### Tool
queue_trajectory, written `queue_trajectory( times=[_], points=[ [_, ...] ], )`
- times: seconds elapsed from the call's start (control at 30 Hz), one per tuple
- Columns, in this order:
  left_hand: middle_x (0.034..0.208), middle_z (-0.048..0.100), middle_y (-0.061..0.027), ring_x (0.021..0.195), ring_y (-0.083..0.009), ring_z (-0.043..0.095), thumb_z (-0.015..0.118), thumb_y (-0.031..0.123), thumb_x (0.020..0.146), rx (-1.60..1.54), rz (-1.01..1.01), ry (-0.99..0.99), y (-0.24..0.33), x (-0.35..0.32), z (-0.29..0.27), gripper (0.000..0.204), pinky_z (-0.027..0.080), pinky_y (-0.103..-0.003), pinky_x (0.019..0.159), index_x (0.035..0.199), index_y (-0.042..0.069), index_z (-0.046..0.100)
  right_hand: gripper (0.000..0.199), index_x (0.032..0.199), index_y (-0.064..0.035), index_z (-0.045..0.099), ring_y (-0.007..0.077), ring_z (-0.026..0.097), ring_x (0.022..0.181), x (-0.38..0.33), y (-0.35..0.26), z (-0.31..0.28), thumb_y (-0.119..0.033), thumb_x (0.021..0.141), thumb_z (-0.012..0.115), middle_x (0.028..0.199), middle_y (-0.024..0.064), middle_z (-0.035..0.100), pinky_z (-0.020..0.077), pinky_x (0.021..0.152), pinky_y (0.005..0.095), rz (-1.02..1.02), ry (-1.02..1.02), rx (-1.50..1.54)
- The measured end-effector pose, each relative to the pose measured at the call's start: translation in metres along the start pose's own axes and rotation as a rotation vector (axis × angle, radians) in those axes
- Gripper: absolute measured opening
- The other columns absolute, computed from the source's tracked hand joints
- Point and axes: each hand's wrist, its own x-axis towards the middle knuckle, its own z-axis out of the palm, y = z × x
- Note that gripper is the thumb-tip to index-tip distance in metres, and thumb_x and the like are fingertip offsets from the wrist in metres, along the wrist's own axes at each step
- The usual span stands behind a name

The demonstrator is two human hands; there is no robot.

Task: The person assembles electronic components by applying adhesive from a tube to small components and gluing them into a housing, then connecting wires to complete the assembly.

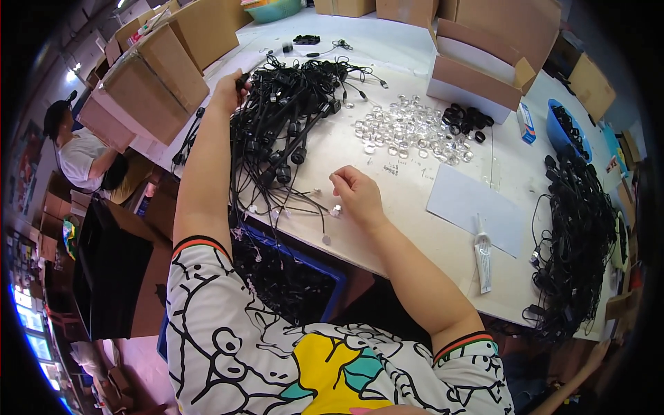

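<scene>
My left hand (229, 91) reaches to the far left edge of a heaped pile of black cables (294, 104), its fingers closed around a small black cable end (242, 81). My right hand (358, 197) hovers over the near middle of the table, thumb and fingers pinched together; anything between them is too small to make out. Beside it lie thin leads with small whitish tips (336, 210). Beyond the right hand, many clear round lenses (404, 131) are spread out, with a cluster of black rings (467, 121) at their right.
An open cardboard box (477, 76) stands at the back. On the right are a white sheet (470, 200), a white tube (483, 263), another black cable heap (577, 242) and a blue basket (557, 131). A blue crate (339, 287) sits below the table edge. At left, a person (81, 155) sits beyond cartons.
</scene>
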Motion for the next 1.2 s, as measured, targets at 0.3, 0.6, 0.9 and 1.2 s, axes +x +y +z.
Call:
queue_trajectory(
  times=[0.3,0.6,0.9,1.2],
  points=[
    [0.075,0.045,-0.0055,0.05,-0.0087,0.032,0.046,0.028,0.087,-0.724,0.56,-0.512,0.049,-0.05,-0.061,0.037,0.027,-0.021,0.048,0.106,-0.004,0.045,0.02,0.082,-0.0048,0.06,0.0171,0.059,0.058,0.002,0.004,0.003,-0.023,0.081,0.051,0.063,0.0074,0.06,0.0443,0.056,0.0279,-0.033,0.003,0.026],
    [0.073,0.041,-0.0021,0.047,-0.0057,0.027,0.045,0.028,0.087,-0.623,0.631,-0.613,0.068,-0.138,-0.08,0.041,0.023,-0.019,0.046,0.112,-0.004,0.042,0.019,0.082,-0.0038,0.06,0.0103,0.053,0.055,0.007,0.001,0.0,-0.021,0.08,0.053,0.061,0.0042,0.059,0.0417,0.053,0.0246,0.021,0.016,0.066],
    [0.062,0.041,-0.0001,0.04,-0.0053,0.025,0.04,0.033,0.089,-0.414,0.483,-0.43,0.053,-0.243,-0.101,0.041,0.023,-0.02,0.04,0.106,-0.004,0.047,0.015,0.09,-0.0034,0.057,0.0064,0.05,0.062,-0.004,-0.006,-0.008,-0.016,0.083,0.054,0.071,0.0013,0.056,0.0393,0.054,0.0187,-0.078,0.108,0.409],
    [0.062,0.037,-0.002,0.043,-0.0083,0.03,0.042,0.027,0.089,-0.739,0.625,-0.686,0.033,-0.295,-0.127,0.035,0.025,-0.022,0.045,0.109,-0.002,0.044,0.018,0.095,-0.0017,0.053,0.0149,0.048,0.072,-0.099,-0.159,-0.051,0.001,0.078,0.048,0.085,0.0094,0.052,0.0387,0.063,0.0246,-0.617,-0.21,1.005]
  ],
)
